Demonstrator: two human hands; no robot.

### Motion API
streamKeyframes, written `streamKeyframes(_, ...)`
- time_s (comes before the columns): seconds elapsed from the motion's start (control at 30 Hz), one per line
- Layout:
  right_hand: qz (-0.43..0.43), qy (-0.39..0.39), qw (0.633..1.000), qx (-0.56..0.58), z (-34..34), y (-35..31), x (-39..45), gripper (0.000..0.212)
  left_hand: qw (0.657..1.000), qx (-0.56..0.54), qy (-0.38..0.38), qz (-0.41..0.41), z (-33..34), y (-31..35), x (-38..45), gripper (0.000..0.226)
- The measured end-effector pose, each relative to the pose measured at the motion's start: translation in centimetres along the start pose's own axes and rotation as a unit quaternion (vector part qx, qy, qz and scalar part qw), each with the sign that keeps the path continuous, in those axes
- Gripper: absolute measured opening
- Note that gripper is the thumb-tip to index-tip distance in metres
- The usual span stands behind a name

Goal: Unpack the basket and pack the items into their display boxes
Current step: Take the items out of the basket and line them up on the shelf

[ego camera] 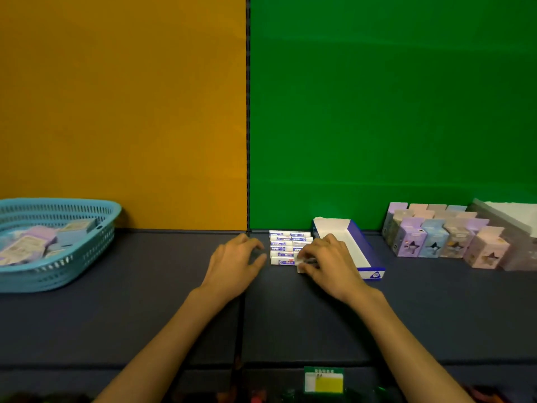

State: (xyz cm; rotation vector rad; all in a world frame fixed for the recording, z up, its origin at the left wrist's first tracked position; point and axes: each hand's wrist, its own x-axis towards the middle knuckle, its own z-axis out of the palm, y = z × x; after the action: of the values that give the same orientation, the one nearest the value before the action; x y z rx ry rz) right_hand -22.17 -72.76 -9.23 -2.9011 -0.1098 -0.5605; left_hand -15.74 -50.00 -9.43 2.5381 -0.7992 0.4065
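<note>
On the dark shelf, against the orange and green back panels:

Erasers [286,248]: small white bars with blue sleeves, laid in a tidy block of two columns on the shelf [145,315], each with its long axis running left to right; the block stands just left of the display box.

Display box [353,248]: white inside, blue outside, open on top; its long axis runs from the back panel toward the viewer, slanting a little to the right, with the labelled blue end facing forward. No erasers show in the visible part of its floor.

Right hand [331,263]: fingers curled round one eraser at the near right corner of the block, pinching it (the piece is mostly hidden by the fingers, so its heading is hard to read).

Left hand [235,263]: just left of the block, fingers loosely bent, holding nothing; whether the fingertips touch the shelf cannot be told.

Basket [72,257]: turquoise plastic mesh at far left, with pastel packets piled inside at mixed angles.

Pastel boxes [441,237]: upright cartons in rows at right, windows facing forward.

Tag [323,380]: green and yellow, on the shelf's front edge.
</note>
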Motion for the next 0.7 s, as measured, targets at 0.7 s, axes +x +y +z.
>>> streamKeyframes(0.7,-0.208,-0.026,0.958,0.195,2.6,-25.4,5.2,0.02,0.968,0.166,0.08,-0.172,-18.6,-12.7,-17.3,0.048)
